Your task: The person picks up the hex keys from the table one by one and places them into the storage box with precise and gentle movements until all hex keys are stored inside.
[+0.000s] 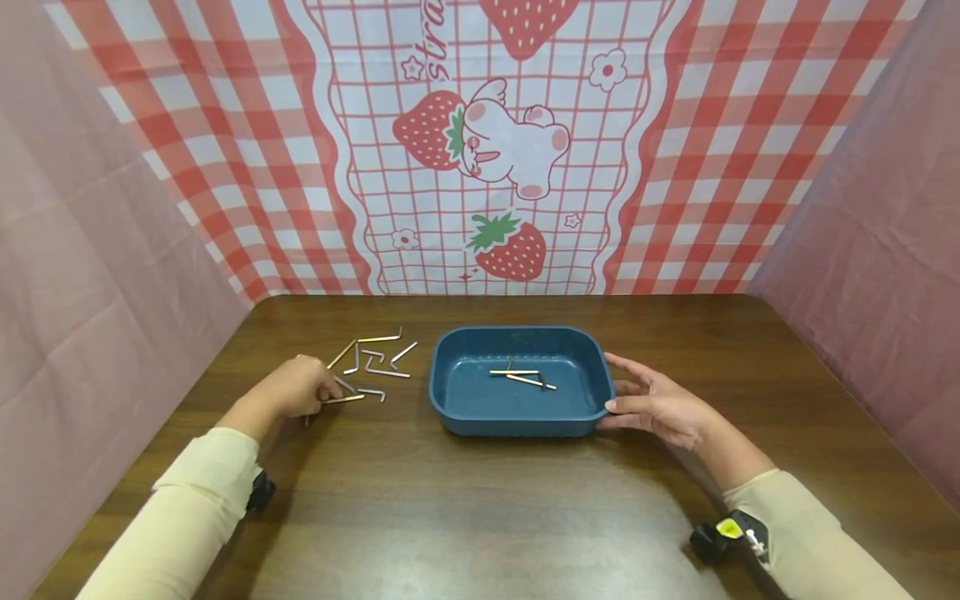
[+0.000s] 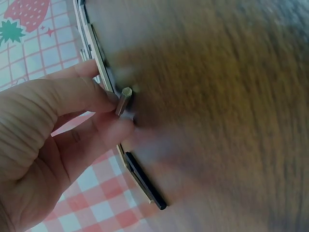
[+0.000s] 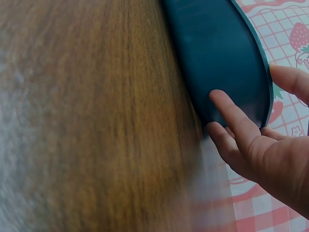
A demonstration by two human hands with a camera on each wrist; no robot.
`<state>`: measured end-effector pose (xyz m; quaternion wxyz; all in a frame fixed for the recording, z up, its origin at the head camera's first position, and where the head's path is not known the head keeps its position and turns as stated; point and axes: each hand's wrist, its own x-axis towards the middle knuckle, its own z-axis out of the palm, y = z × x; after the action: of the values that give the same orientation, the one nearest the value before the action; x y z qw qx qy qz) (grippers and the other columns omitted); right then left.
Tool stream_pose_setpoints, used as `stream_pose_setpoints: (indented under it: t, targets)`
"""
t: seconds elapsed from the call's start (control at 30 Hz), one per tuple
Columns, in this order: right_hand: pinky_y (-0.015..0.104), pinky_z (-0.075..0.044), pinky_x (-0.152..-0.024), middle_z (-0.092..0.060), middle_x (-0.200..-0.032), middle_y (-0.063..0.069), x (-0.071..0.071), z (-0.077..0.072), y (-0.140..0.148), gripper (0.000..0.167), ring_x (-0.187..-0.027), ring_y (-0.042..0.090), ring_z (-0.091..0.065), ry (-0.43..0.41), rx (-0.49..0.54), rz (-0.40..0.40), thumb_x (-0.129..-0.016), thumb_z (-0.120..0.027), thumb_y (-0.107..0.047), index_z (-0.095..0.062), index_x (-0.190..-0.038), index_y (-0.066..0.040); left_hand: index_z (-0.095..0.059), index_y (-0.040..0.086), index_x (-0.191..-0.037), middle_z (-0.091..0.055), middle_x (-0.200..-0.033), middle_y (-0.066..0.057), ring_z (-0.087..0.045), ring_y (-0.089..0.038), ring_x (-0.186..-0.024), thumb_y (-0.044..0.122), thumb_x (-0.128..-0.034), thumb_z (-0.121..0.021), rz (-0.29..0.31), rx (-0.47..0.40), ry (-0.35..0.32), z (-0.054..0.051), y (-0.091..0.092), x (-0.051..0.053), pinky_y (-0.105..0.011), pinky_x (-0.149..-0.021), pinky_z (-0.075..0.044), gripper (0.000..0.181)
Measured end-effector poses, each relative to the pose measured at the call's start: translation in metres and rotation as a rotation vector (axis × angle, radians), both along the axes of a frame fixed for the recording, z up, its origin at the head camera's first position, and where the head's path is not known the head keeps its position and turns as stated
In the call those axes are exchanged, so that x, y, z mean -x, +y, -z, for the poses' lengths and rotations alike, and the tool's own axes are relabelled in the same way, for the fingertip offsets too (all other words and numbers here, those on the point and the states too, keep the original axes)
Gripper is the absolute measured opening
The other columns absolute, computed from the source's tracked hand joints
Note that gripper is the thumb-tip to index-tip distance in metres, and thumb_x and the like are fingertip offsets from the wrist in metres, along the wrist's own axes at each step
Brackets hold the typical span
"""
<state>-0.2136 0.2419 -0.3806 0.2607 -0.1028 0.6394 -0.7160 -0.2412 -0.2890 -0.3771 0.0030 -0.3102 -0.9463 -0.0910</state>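
Observation:
My left hand [image 1: 298,387] is at the left among the L-shaped hex keys [image 1: 387,372]. In the left wrist view, the thumb and a finger of that hand [image 2: 63,121] pinch a hex key [image 2: 124,101], its hexagonal end facing the camera. A dark hex key [image 2: 145,181] lies below the fingers. My right hand [image 1: 663,410] touches the right end of the blue tray [image 1: 517,427]; in the right wrist view, the spread fingers of this hand [image 3: 275,154] rest against the tray's outer wall [image 3: 227,63]. Several hex keys [image 1: 525,379] lie inside the tray.
The wooden table [image 1: 480,508] carries the tray near its middle, with the loose keys to the left of it. Behind the table hangs a red and white checked cloth [image 1: 697,167]; pink cloths [image 1: 112,208] hang at both sides.

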Motion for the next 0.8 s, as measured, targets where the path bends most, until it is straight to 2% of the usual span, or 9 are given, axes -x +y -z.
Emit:
stream_pose_setpoints:
  t: [0.17, 0.4, 0.8]
  targets:
    - [0.053, -0.045, -0.093, -0.013, -0.148, 0.04, 0.001, 0.001, 0.0, 0.089, -0.106, 0.035, -0.062, -0.012, -0.003, 0.009, -0.089, -0.06, 0.007, -0.002, -0.156, -0.007, -0.075, 0.018, -0.069, -0.047, -0.054, 0.016, -0.042, -0.002, -0.056, -0.01, -0.0559, -0.065, 0.031, 0.012, 0.032, -0.002, 0.003, -0.002, -0.033, -0.063, -0.04, 0.033]
    - [0.053, -0.045, -0.093, -0.014, -0.149, 0.039, 0.002, 0.002, 0.0, 0.09, -0.106, 0.035, -0.062, -0.014, -0.008, 0.007, -0.089, -0.061, 0.007, -0.003, -0.156, -0.007, -0.075, 0.015, -0.069, -0.049, -0.056, 0.014, -0.042, -0.004, -0.056, -0.012, -0.0564, -0.064, 0.035, -0.004, 0.003, -0.008, 0.009, -0.005, -0.026, -0.052, -0.038, 0.032]
    - [0.053, -0.045, -0.093, -0.015, -0.148, 0.04, 0.001, 0.001, 0.0, 0.088, -0.106, 0.034, -0.062, -0.003, -0.006, -0.001, -0.09, -0.06, 0.007, -0.003, -0.156, -0.006, -0.077, 0.011, -0.076, -0.052, -0.057, 0.011, -0.045, -0.005, -0.056, -0.011, -0.0559, -0.067, 0.033, 0.013, 0.01, -0.021, 0.02, -0.005, -0.025, -0.052, -0.041, 0.032]
